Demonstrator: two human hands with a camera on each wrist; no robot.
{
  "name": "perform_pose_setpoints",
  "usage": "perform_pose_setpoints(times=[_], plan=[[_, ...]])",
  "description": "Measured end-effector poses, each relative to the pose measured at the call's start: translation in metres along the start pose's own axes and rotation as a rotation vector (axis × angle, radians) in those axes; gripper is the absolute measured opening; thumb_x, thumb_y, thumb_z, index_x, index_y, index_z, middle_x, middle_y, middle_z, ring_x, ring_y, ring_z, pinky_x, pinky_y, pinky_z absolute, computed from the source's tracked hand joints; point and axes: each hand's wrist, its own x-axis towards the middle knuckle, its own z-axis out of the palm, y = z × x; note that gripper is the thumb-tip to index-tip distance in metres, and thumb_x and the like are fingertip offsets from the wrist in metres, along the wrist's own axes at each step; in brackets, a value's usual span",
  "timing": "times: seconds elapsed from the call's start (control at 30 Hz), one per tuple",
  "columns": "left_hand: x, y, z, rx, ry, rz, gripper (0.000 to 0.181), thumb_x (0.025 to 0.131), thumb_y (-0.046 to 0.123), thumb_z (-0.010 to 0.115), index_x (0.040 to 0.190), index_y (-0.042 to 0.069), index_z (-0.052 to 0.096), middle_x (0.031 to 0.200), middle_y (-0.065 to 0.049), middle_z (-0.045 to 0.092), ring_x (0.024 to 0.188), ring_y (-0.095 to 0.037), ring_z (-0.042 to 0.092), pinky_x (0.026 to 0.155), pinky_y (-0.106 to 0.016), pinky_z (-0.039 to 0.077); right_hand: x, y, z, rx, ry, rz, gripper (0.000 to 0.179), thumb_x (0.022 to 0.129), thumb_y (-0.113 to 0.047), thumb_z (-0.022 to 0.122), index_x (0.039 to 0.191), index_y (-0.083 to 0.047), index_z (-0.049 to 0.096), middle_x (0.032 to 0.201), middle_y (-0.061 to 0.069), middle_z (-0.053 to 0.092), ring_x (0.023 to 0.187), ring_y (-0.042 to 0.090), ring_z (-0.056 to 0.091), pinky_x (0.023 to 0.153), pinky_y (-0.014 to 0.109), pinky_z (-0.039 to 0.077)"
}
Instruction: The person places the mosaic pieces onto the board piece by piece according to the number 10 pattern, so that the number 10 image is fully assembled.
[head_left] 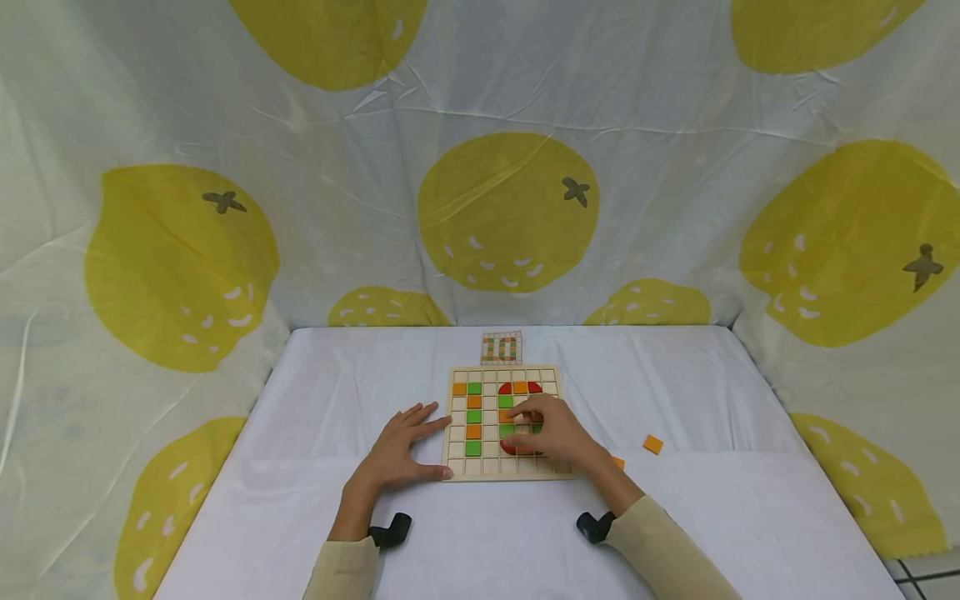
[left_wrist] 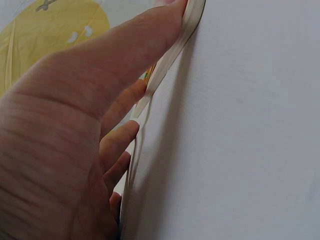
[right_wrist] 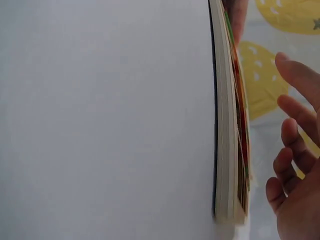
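Note:
A wooden grid board [head_left: 510, 478] lies on the white cloth, with green, orange and red tiles in several cells. My left hand [head_left: 401, 447] is spread at the board's left edge, thumb at the near left corner and forefinger at the side. In the left wrist view the thumb [left_wrist: 115, 55] lies against the board's rim. Over the right half of the board is my right hand [head_left: 555, 431], hiding some cells. The right wrist view shows that hand [right_wrist: 302, 185] with fingers loosely bent, apart from the board, and no tile visible in them.
A small pattern card [head_left: 501, 348] lies just beyond the board's far edge. To the right lies a loose orange tile [head_left: 652, 444], and another orange tile [head_left: 618, 462] is partly hidden by my right wrist. Lemon-print cloth [head_left: 510, 212] walls surround the table.

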Motion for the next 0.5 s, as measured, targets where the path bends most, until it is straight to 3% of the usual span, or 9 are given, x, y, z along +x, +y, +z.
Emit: perform_pose_setpoints(times=[0.27, 0.5], plan=[[0.0, -0.002, 0.001, 0.007, 0.013, 0.009, 0.089, 0.071, 0.069, 0.081, 0.149, 0.032, 0.057, 0.166, -0.003, 0.039, 0.157, -0.034, 0.027, 0.127, -0.063, 0.018, -0.023, 0.032, -0.051, -0.098, 0.039, -0.019, 0.045, 0.077, -0.045, 0.09, 0.114, -0.021, 0.079, 0.091, -0.005, 0.065, 0.088, 0.015, 0.054, 0.075, 0.028, 0.047], [0.001, -0.001, 0.002, -0.005, -0.009, 0.003, 0.09, 0.072, 0.069, 0.081, 0.15, 0.032, 0.056, 0.167, -0.003, 0.037, 0.158, -0.035, 0.025, 0.127, -0.063, 0.016, -0.059, 0.067, -0.094, -0.183, 0.091, -0.003, 0.044, 0.077, -0.044, 0.09, 0.113, -0.022, 0.079, 0.091, -0.007, 0.064, 0.086, 0.01, 0.051, 0.073, 0.025, 0.045]])
